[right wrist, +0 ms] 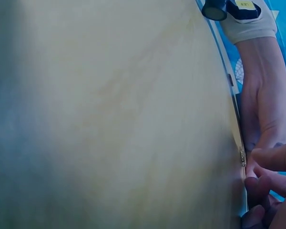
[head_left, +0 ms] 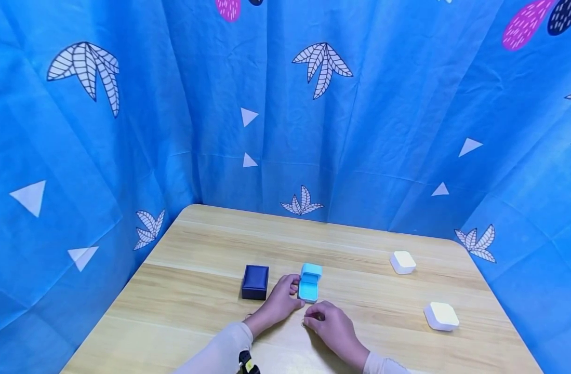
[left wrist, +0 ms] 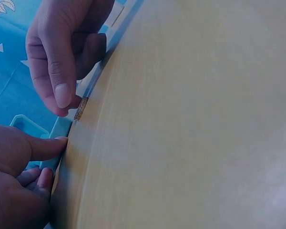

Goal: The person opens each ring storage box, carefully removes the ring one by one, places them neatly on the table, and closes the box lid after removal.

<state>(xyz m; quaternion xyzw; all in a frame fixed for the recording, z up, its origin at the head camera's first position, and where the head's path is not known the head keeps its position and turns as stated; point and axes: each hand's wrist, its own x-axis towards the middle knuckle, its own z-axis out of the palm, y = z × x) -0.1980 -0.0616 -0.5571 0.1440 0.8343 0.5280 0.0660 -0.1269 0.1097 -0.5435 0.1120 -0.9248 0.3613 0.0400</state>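
In the head view a light blue ring box [head_left: 308,292] stands on the table with its lid raised. My left hand [head_left: 280,300] holds it from the left side, thumb at the near edge and fingers along its side; the left wrist view also shows this hand [left wrist: 19,162] at the box [left wrist: 62,128]. Just in front of the box, my right hand [head_left: 333,328] pinches a gold-coloured, glittery ring [head_left: 302,322] between thumb and fingertips, close over the tabletop. The ring [left wrist: 81,109] appears edge-on in the left wrist view.
A closed navy box [head_left: 255,282] sits left of my left hand. Two white rounded boxes, one farther back [head_left: 402,262] and one nearer [head_left: 441,316], stand on the right of the wooden table [head_left: 360,249]. Blue patterned curtain [head_left: 285,130] hangs behind and on both sides.
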